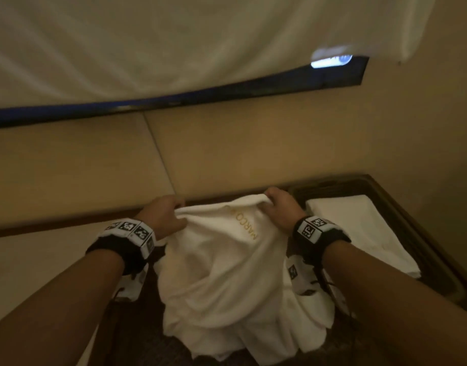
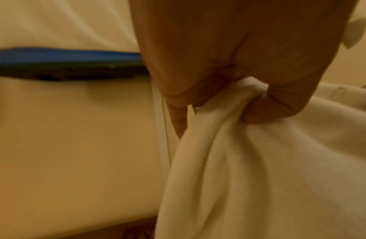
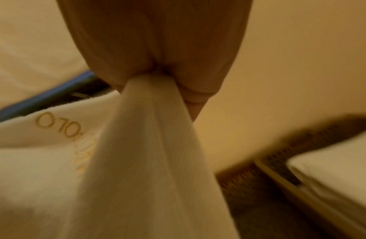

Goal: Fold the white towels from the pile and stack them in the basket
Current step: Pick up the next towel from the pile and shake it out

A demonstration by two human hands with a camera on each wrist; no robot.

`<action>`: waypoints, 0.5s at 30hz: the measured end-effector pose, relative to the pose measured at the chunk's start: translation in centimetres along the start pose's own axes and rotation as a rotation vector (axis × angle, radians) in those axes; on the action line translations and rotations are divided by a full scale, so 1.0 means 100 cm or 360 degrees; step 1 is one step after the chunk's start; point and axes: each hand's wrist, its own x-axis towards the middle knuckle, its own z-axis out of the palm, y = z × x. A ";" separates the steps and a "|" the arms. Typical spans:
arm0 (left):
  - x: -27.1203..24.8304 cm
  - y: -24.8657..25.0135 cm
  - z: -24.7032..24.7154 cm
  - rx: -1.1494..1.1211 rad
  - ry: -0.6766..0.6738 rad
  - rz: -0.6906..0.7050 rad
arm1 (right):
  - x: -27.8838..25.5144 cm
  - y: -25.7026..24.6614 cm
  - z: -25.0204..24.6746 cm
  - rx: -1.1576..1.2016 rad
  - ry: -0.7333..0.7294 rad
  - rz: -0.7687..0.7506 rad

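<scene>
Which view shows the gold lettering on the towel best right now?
The head view: the gold lettering runs across the towel between the left hand and the right hand, most of it readable. The right wrist view catches only a few blurred letters. The left wrist view shows only plain cloth.

Dim, warm yellow light. Tan padded panels (image 1: 227, 151) with vertical seam ahead. Dark blue-edged strip (image 1: 174, 100) above, white sheet (image 1: 174, 40) over that. Dark patterned carpet (image 1: 137, 339) below.
</scene>
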 end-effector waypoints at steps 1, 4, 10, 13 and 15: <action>-0.012 0.001 -0.013 -0.0066 0.0028 0.0023 | -0.002 -0.016 -0.007 -0.0020 0.0018 -0.0056; -0.045 0.004 -0.050 -0.0166 0.0032 -0.0002 | -0.009 -0.072 -0.029 -0.0053 0.0102 -0.0244; -0.092 -0.003 -0.107 0.0063 0.0131 -0.0312 | -0.028 -0.181 -0.062 -0.0401 -0.0021 -0.0510; -0.117 -0.013 -0.145 0.0049 0.0516 -0.0327 | -0.035 -0.219 -0.067 -0.0560 -0.0146 -0.0604; -0.132 -0.025 -0.172 0.0051 0.0726 -0.0337 | -0.040 -0.240 -0.065 -0.0626 -0.0221 -0.0652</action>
